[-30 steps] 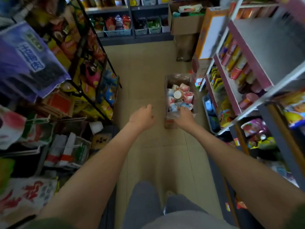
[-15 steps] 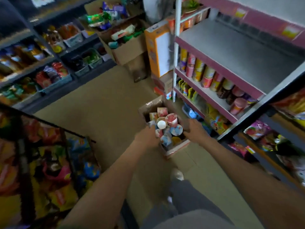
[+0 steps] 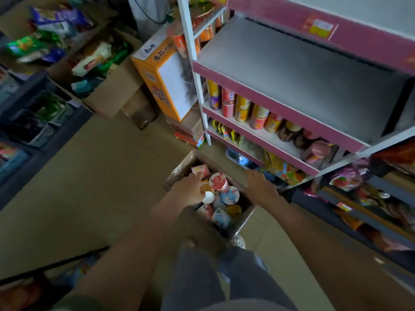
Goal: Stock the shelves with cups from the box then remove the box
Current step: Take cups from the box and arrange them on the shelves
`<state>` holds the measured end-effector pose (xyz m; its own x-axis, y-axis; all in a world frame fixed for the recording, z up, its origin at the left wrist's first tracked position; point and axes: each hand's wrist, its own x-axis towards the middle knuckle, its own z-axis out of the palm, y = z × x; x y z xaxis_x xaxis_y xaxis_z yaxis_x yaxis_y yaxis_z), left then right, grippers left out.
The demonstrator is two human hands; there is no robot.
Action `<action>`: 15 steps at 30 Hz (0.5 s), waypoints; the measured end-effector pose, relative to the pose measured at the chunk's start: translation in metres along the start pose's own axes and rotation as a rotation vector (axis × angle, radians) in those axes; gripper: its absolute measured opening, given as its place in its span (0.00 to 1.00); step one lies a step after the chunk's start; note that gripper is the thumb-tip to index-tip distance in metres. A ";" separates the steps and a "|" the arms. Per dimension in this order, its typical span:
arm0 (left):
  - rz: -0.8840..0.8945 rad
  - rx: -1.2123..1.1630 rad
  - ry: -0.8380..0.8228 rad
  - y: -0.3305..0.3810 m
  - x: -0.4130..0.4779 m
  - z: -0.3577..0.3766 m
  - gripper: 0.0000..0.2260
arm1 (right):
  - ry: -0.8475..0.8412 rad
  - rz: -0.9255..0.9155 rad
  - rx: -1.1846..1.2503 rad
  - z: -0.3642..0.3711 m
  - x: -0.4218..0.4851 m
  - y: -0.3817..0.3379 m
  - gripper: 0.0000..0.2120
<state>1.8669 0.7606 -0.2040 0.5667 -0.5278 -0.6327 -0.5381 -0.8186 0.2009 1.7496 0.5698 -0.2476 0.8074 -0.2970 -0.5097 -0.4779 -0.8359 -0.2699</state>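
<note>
Brown cardboard box of printed cups on floor below grey pink-edged shelf. Our left hand among cups, grip we cannot tell; right hand flat on box rim. Risk: jumbled cups slip, spill.

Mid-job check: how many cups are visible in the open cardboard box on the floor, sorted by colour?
Red-and-white cups: 3
Blue-and-white cups: 2
Yellow cup: 1
White-topped cup: 1
Total: 7 clearly visible in the brown cardboard box; more may be hidden beneath them or under the left hand.
</note>
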 end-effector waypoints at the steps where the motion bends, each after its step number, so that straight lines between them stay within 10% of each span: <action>1: 0.021 0.028 -0.029 -0.008 0.012 -0.002 0.25 | -0.008 0.024 -0.005 0.003 0.007 -0.003 0.23; 15: 0.237 0.099 -0.125 -0.125 0.163 0.021 0.24 | 0.034 0.365 0.260 0.108 0.068 -0.055 0.28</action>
<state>2.0138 0.7816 -0.3483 0.3396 -0.6650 -0.6652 -0.7083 -0.6461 0.2843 1.7930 0.6457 -0.3554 0.5787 -0.5696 -0.5837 -0.8010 -0.5313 -0.2757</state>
